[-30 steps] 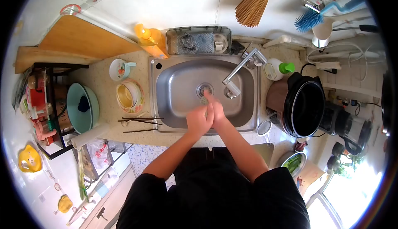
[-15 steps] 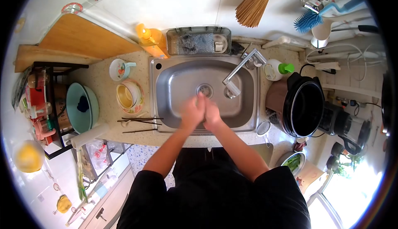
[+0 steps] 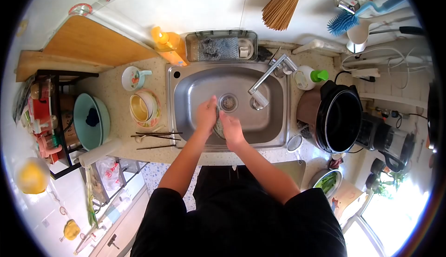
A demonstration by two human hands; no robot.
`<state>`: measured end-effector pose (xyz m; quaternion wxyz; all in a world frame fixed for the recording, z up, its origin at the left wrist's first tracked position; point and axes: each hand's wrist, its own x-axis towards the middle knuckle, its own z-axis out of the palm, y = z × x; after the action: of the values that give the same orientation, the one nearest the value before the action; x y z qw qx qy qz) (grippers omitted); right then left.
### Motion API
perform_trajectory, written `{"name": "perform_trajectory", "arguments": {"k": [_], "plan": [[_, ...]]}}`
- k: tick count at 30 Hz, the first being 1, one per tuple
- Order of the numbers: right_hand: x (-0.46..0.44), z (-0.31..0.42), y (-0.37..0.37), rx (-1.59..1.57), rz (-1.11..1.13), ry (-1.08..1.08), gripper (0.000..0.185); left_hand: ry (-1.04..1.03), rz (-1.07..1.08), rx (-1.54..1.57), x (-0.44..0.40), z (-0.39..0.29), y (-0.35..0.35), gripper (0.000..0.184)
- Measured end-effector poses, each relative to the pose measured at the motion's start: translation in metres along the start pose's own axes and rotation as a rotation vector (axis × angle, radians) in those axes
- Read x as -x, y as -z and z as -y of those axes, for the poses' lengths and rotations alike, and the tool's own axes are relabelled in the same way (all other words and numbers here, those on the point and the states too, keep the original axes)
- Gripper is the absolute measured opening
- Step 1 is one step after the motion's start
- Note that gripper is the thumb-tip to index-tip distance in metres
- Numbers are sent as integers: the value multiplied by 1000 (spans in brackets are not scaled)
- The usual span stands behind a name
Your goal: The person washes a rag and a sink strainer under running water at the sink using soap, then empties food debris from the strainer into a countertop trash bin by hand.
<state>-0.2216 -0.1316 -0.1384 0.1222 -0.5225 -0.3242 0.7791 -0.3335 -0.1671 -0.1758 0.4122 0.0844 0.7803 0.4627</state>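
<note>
Stainless-steel sink (image 3: 195,89) below, a person's left hand (image 3: 206,116) and right hand (image 3: 232,129) face each other, a pale item (image 3: 219,128) between them; whether either grips it cannot be told. Apparently it is being rubbed; the next move calls for a steady hold.

Over sink (image 3: 204,86): left hand (image 3: 206,116) at 8 o'clock from drain (image 3: 228,102), right hand (image 3: 232,129) at 6. Around sink: basket (image 3: 190,49) at 12 o'clock, pot (image 3: 308,104) at 3, chopsticks (image 3: 158,135) at 8, bowls (image 3: 140,108) at 9.
</note>
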Motion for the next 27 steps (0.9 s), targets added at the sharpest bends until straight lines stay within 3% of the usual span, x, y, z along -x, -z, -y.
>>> {"name": "perform_trajectory", "arguments": {"k": [4, 7, 11, 13, 16, 19, 21, 23, 25, 27], "plan": [[-9, -3, 27, 353, 13, 293, 39, 357, 305, 722, -12, 37, 20, 48], [6, 24, 44, 533, 22, 441, 33, 266, 412, 987, 0, 36, 30, 55], [4, 25, 52, 551, -13, 687, 30, 434, 418, 1067, 26, 1, 35, 59], [4, 31, 54, 476, 17, 599, 30, 483, 470, 1016, 31, 4, 35, 59], [-1, 27, 53, 304, 38, 489, 30, 265, 455, 512, 15, 59, 23, 55], [-6, 21, 51, 215, -47, 451, 31, 193, 202, 723, 21, 48, 18, 48], [-12, 15, 49, 141, -105, 404, 32, 155, 21, 353, 22, 38, 26, 41], [-23, 3, 49, 16, -134, 315, 34, -81, -55, 47, 31, 31, 28, 36], [-19, 19, 29, -148, -140, 147, 33, -513, -35, -196, 61, -1, 17, 34], [-19, 23, 18, -240, -91, 29, 32, -774, -64, -296, 78, -23, -7, 38]]}}
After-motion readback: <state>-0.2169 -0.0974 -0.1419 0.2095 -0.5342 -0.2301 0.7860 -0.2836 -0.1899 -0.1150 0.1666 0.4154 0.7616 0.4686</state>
